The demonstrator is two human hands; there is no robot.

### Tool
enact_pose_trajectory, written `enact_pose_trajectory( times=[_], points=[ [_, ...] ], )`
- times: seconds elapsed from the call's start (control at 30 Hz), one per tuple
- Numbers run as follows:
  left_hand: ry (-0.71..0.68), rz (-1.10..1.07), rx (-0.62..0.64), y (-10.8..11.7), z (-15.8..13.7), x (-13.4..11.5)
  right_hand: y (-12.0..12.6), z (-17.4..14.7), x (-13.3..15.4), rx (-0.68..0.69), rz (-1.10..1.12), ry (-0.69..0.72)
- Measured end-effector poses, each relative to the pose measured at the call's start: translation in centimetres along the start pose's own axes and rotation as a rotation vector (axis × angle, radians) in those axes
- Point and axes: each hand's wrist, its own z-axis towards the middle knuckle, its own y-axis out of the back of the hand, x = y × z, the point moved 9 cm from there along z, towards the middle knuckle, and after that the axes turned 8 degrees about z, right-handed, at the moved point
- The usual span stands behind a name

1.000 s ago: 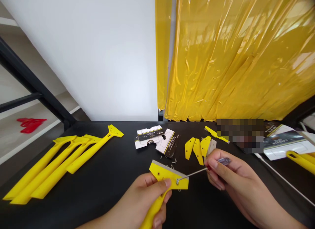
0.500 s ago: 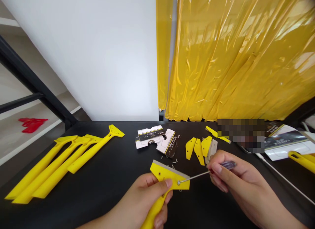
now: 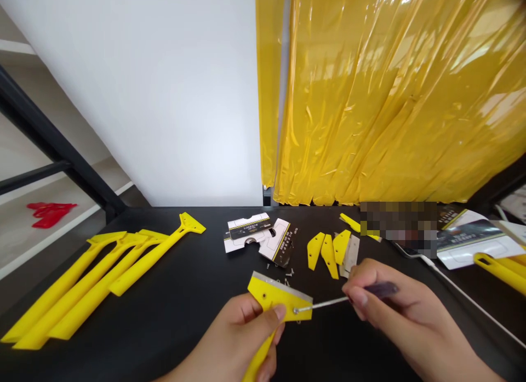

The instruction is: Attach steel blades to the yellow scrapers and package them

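My left hand is closed around the neck of a yellow scraper, its thumb lying across the head. A metal blade edge shows along the head's upper side. One hole in the head is bare; at the other, a screw meets the tip of a thin screwdriver. My right hand pinches that screwdriver by its dark handle. Several small screws lie just beyond the scraper head. Yellow clamp plates and a grey blade rest near my right fingertips.
Several yellow scraper handles lie at the left of the black table. Printed cards sit at the back middle. At the right are a white cable, more printed card and another yellow handle.
The view has shifted slightly. Both hands keep their holds, and the screwdriver lies at a somewhat flatter angle, its tip still at the same screw.
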Motion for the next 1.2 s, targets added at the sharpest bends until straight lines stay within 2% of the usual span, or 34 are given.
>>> enact_pose_trajectory(
  times=[0.17, 0.23, 0.3, 0.4, 0.67, 0.8, 0.93, 1.2],
  points=[
    [-0.002, 0.059, -0.116, 0.8, -0.3, 0.1, -1.8, -1.0, 5.5, 0.158, -0.290, 0.423],
    [-0.022, 0.087, -0.150, 1.0, -0.5, -0.3, -2.4, -1.6, 6.7, 0.155, -0.397, 0.556],
    [-0.048, 0.113, -0.178, 1.3, -0.6, -0.7, -2.7, -2.0, 7.3, 0.120, -0.519, 0.618],
    [-0.058, 0.138, -0.215, 1.8, -0.8, -0.9, -3.5, -2.4, 7.7, 0.105, -0.678, 0.647],
    [-0.100, 0.210, -0.276, 2.5, -1.1, -1.2, -6.4, -2.6, 8.6, 0.197, -1.036, 0.766],
    [-0.073, 0.257, -0.312, 2.7, -1.2, -1.5, -6.5, -2.1, 8.5, 0.192, -1.009, 0.761],
    [-0.061, 0.278, -0.318, 2.7, -1.2, -1.9, -5.6, -1.7, 7.9, 0.097, -0.978, 0.707],
    [-0.070, 0.254, -0.333, 3.2, -0.8, -1.7, -5.7, -1.5, 5.6, 0.168, -0.962, 0.643]
  ],
)
